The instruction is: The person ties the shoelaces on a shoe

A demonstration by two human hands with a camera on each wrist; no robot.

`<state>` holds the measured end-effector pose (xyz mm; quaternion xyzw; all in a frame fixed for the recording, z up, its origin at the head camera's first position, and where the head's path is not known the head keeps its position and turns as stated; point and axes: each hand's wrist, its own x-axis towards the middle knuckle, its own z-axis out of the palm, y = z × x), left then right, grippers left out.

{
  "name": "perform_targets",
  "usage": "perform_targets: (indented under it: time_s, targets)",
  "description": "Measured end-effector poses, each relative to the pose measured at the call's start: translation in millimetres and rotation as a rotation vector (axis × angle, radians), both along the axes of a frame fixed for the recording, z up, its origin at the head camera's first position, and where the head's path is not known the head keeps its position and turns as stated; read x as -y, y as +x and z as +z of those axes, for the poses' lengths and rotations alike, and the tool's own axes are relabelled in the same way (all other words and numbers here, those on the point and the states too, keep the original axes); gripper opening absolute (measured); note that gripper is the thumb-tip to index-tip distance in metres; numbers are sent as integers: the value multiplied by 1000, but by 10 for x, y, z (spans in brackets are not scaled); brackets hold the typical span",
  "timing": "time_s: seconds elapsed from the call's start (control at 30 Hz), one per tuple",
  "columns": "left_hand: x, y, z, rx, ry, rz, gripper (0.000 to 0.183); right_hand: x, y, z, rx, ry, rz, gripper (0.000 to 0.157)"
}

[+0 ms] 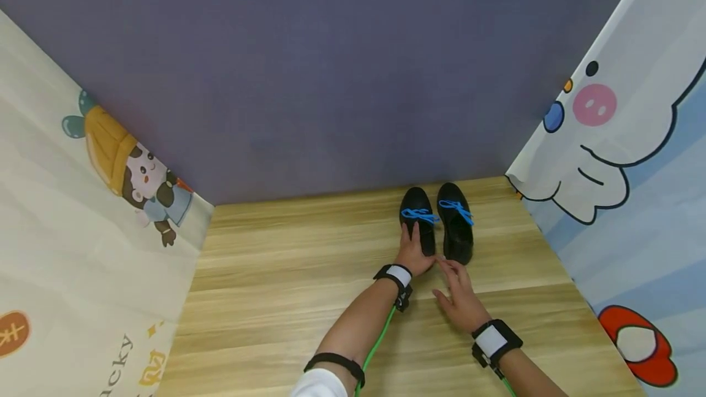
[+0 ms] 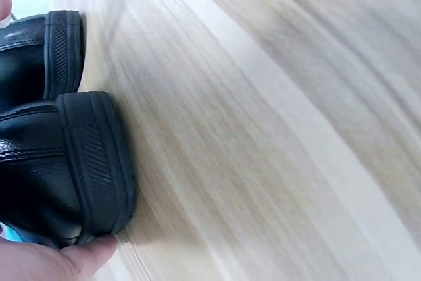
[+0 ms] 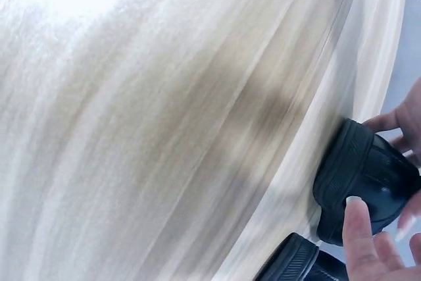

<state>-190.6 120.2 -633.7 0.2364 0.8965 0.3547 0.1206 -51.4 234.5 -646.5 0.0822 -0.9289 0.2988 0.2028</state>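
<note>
A pair of black shoes with blue laces stands side by side on the wood-patterned floor. My left hand grips the left shoe at its heel end, with fingers reaching along the shoe toward the laces. In the left wrist view a finger presses against the edge of that shoe's sole. Close behind the heels is my right hand, fingers extended and holding nothing. The right shoe stands just beside the left one, its opening toward me.
A plain dark grey-purple surface borders the floor just past the shoe toes. Cartoon-printed cloth hangs at the left and at the right. Green cables run from the wrist cameras along my forearms.
</note>
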Motion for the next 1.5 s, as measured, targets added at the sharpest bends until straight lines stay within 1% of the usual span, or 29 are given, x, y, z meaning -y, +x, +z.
perform_targets:
  time_s: [0.03,0.17,0.27,0.4,0.47,0.6,0.67,0.73,0.87,0.97,1.1,1.23,1.33,1.5]
  targets:
    - [23,12,-14,-13,-8,-4,102,11,15,-6,3,-1,-4,77]
    - [126,52,-56,19,-31,-17,98,64,73,-29,9,-22,-9,76]
    - [188,49,-97,25,-38,2,95,107,94,-38,29,-51,0,77]
    - [244,31,-131,-38,-57,21,95,156,92,-49,38,-75,13,76]
    - [261,33,-126,-60,-60,23,96,174,88,-55,29,-81,22,76]
    - [290,58,-89,-26,-69,18,98,190,84,-57,25,-86,25,76]
    - [308,74,-63,1,-77,14,99,187,77,-51,36,-90,24,76]
    - [330,88,-47,11,-82,10,101,179,63,-42,52,-95,24,76]
    - [396,96,-32,0,-65,-2,100,149,10,-14,70,-90,22,75]
    - [485,83,-3,-3,-51,-8,98,123,-53,17,69,-59,9,76]
    - [682,49,88,0,-40,-3,93,91,-189,75,66,-38,27,75]
    - [953,24,162,9,-35,8,87,51,-341,115,75,-21,70,72]
    - [1193,29,171,13,-44,29,85,20,-435,126,76,16,88,70]
    - [1628,72,171,16,-48,96,85,1,-566,140,76,78,101,65]
